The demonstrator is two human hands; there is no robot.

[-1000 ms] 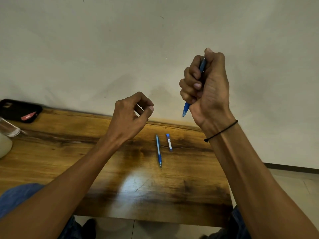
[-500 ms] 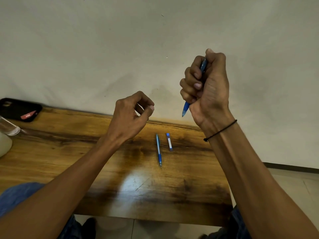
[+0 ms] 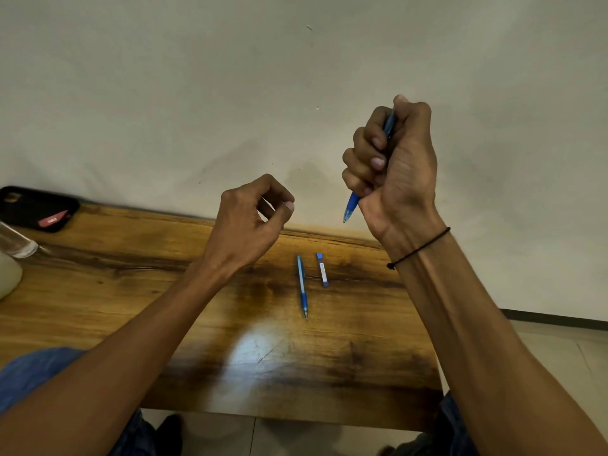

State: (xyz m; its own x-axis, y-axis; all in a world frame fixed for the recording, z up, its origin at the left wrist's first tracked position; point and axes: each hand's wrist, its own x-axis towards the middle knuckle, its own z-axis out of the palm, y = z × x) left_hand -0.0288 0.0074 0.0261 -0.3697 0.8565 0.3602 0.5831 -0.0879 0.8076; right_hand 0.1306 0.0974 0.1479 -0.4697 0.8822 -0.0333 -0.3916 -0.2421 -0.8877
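One view: head camera only, so I read everything from it.
Right grip: the right hand (image 3: 399, 172) is fisted round the held pencil (image 3: 352, 205), with the thumb capping its upper end.
Pencil position: raised in front of the wall, well above the far edge of the table (image 3: 131, 291).
Long axis: steep, nearly upright, with the tip down and leaning toward the other hand.
Left grip: the left hand (image 3: 250, 222) sits lower, thumb and forefinger curled until their tips nearly meet. The gap is narrow, and I cannot tell whether anything thin sits between them.
Key relation: the pencil tip lies up and to the right of the left fingertips, apart from them. I judge the left hand is the one to close that gap.
On the table: a spare pencil (image 3: 302, 286) and a lead case (image 3: 322, 269) lie side by side, roughly parallel, below the space between the hands.
Hidden: most of the held barrel is inside the fist, and the tip opening is too small to read.
Cut off: a glass (image 3: 16, 241) at the left edge, just in front of a dark pouch (image 3: 36, 207).
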